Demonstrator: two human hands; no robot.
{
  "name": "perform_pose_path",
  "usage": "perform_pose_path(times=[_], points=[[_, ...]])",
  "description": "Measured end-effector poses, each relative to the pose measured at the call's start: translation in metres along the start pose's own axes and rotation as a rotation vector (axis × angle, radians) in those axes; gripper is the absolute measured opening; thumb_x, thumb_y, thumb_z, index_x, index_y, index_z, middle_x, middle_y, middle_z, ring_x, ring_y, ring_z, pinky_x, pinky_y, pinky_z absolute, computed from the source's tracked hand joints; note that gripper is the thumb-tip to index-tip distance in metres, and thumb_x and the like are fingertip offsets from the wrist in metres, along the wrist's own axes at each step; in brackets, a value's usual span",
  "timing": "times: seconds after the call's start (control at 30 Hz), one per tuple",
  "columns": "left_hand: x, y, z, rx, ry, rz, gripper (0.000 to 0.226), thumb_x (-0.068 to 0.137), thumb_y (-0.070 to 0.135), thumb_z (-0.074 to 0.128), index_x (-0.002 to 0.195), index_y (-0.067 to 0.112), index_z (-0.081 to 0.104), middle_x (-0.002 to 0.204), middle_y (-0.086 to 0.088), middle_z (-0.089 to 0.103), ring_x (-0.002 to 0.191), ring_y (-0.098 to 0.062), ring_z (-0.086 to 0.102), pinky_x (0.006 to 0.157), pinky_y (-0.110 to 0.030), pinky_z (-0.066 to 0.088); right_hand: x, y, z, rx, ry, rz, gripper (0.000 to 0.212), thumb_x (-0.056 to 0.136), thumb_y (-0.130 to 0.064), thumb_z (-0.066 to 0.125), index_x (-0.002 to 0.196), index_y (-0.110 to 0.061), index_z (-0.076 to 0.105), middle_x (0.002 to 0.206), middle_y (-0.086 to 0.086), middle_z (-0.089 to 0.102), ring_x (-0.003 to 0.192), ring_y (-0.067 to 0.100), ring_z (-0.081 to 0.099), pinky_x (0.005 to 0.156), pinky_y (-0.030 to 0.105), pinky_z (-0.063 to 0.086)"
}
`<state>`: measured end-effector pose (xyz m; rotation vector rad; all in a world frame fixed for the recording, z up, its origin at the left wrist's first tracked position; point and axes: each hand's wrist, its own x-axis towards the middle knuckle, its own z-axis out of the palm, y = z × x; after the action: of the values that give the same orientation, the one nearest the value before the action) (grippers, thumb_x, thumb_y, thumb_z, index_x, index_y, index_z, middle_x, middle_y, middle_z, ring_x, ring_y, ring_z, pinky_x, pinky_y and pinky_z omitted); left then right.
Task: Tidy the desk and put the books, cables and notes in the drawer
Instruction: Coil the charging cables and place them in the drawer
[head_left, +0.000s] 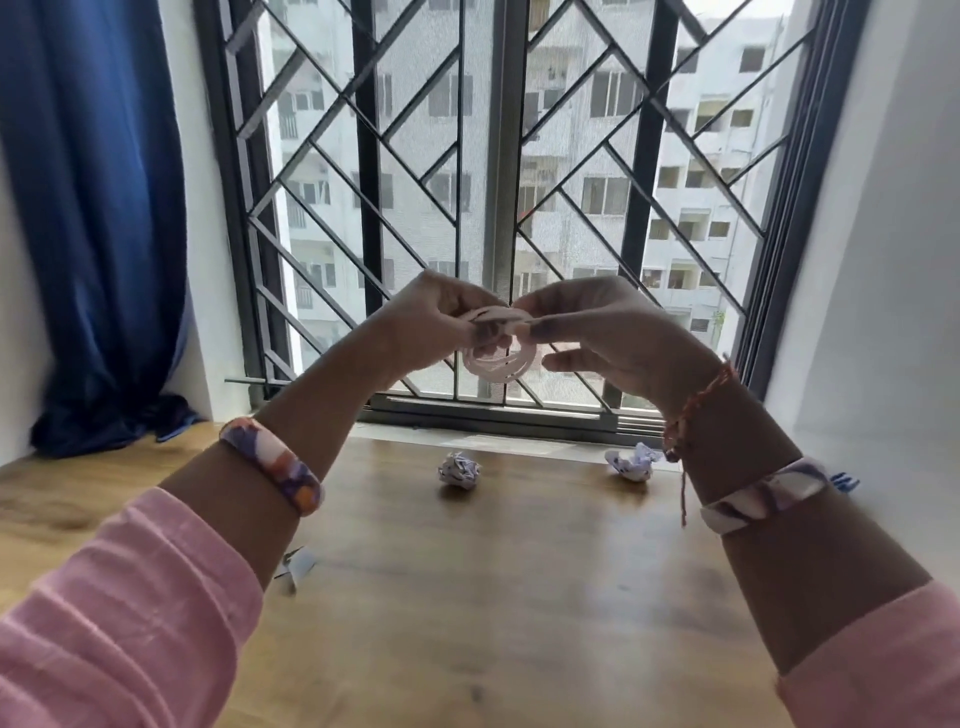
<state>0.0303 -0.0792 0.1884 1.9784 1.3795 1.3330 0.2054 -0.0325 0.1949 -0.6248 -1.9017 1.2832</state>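
A white cable (497, 358) wound into a small coil hangs in the air in front of the window, above the wooden desk (467, 597). My left hand (431, 322) pinches the coil's upper left side. My right hand (597, 332) pinches its upper right side, lower fingers spread beside the loops. Two crumpled paper notes lie near the window sill: one crumpled note (458, 469) at the middle and another crumpled note (631, 462) to the right. A small scrap of paper (297, 566) shows under my left forearm.
A blue curtain (98, 223) hangs at the left and bunches on the desk's back corner. A barred window (498, 182) runs along the desk's far edge. A white wall (883, 260) bounds the right side. A small blue object (844, 480) peeks out behind my right wrist.
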Motion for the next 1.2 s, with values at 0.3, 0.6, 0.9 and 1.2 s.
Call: perform_pose_path(times=[0.3,0.6,0.9,1.2], points=[[0.019,0.018,0.025,0.636,0.334,0.129,0.016,0.082,0.003,0.061,0.092,0.006,0.072,0.077,-0.005,0.066,0.065,-0.013,0.059,0.047,-0.010,0.038,0.005,0.003,0.016,-0.299,0.323,-0.208,0.010,0.084,0.000,0.064,0.079,-0.009,0.062,0.073,0.003,0.058,0.056,0.013,0.051,0.039,0.021,0.045],[0.009,0.018,0.011,0.027,-0.052,-0.087,0.015,0.080,-0.003,0.063,0.091,0.005,0.068,0.075,-0.008,0.065,0.070,-0.015,0.059,0.067,-0.022,0.049,-0.009,-0.001,0.009,-0.390,0.214,-0.213,0.023,0.073,0.006,0.068,0.091,-0.005,0.059,0.087,0.013,0.062,0.059,0.017,0.060,0.047,0.025,0.052],[-0.010,-0.001,-0.007,-0.425,-0.399,-0.055,0.033,0.059,0.016,0.083,0.089,0.007,0.074,0.075,-0.002,0.071,0.072,-0.009,0.066,0.070,-0.016,0.053,-0.027,-0.005,-0.002,-0.076,-0.110,-0.092,0.024,0.074,0.015,0.062,0.089,-0.003,0.061,0.075,0.009,0.065,0.057,0.012,0.062,0.052,0.022,0.055],[-0.061,-0.022,0.045,-1.016,-0.554,0.130,0.023,0.074,0.020,0.073,0.095,0.010,0.072,0.075,0.009,0.070,0.078,-0.002,0.062,0.082,-0.015,0.045,-0.050,0.006,0.003,0.282,-0.423,-0.242,0.033,0.049,-0.012,0.087,0.074,-0.017,0.065,0.066,0.008,0.061,0.055,0.020,0.052,0.048,0.022,0.039]])
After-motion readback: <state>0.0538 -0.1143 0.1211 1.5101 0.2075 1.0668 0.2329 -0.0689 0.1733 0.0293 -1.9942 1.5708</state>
